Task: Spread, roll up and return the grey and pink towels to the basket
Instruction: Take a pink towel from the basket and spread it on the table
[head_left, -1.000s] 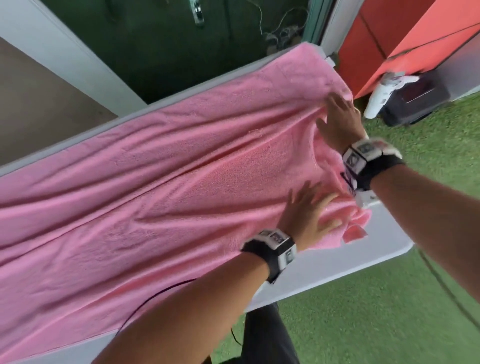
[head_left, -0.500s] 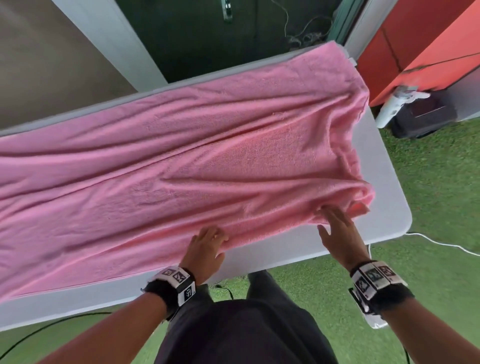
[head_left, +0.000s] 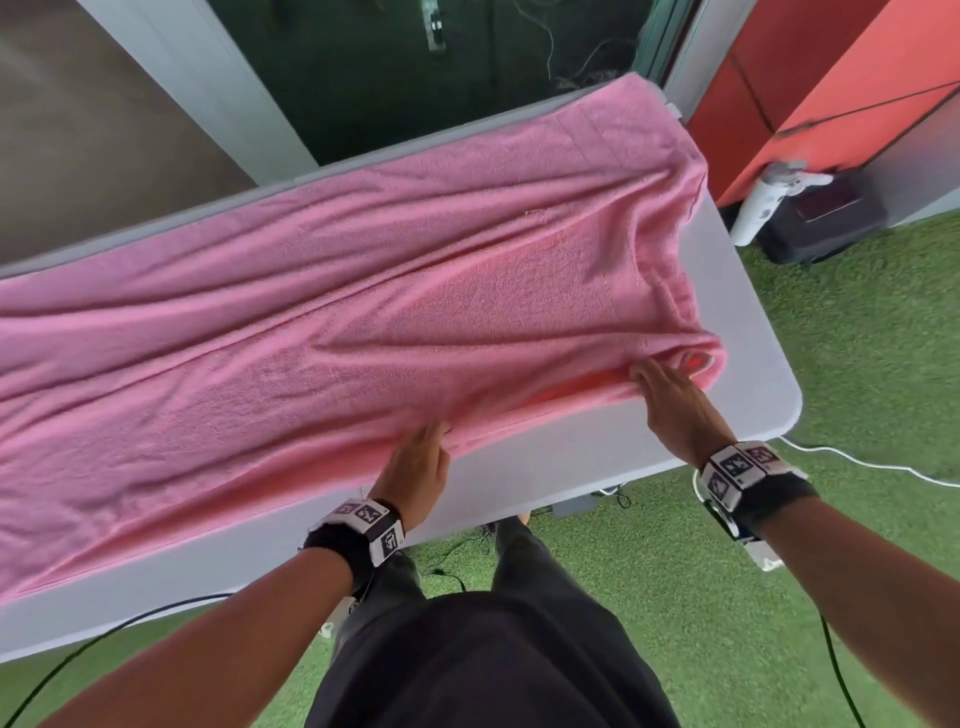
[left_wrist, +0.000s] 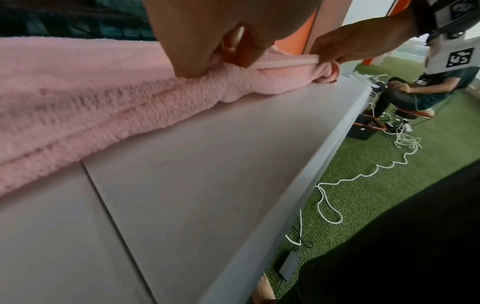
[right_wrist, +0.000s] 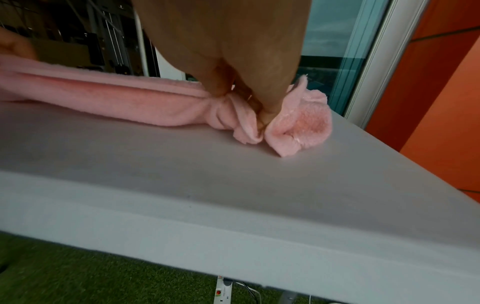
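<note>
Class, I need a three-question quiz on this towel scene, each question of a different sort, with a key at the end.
1. True or false: the pink towel is already rolled into a tight cylinder.
2. Where along the towel do the two hands work? A) its far edge B) its near edge C) its left end
3. Fill in: the towel lies on a white ____, which stands on green turf.

Key
1. False: it lies spread out and wrinkled, with only the near-right corner bunched up.
2. B: the left hand and the right hand both grip the near edge.
3. table
</note>
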